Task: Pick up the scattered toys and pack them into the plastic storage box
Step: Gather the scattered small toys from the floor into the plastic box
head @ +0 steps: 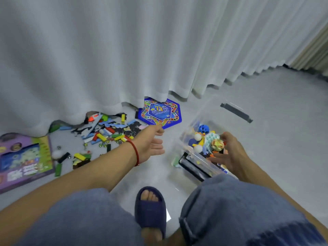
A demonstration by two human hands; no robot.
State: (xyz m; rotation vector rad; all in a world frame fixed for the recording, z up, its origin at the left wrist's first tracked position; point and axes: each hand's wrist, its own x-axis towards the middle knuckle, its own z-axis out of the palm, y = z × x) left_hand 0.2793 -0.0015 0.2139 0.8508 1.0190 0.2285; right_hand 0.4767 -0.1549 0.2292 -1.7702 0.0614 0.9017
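The clear plastic storage box (193, 158) stands on the floor at my right and holds several toys, among them a blue ball (203, 129) and white balls (197, 137). My right hand (230, 153) is over the box, thumb and fingers curled around a round yellow-and-red toy (217, 144). My left hand (150, 144) stretches out open and empty, palm to the right, between the box and the scattered toys. A pile of coloured blocks and puzzle pieces (106, 134) lies on the floor to its left. A blue hexagonal game board (160, 112) lies just beyond its fingertips.
A white curtain (124, 50) hangs down to the floor behind the toys and covers part of the pile. A purple game box (23, 160) lies at the far left. The box's lid (236, 111) rests behind the box. My foot in a dark blue slipper (150, 210) is between my knees.
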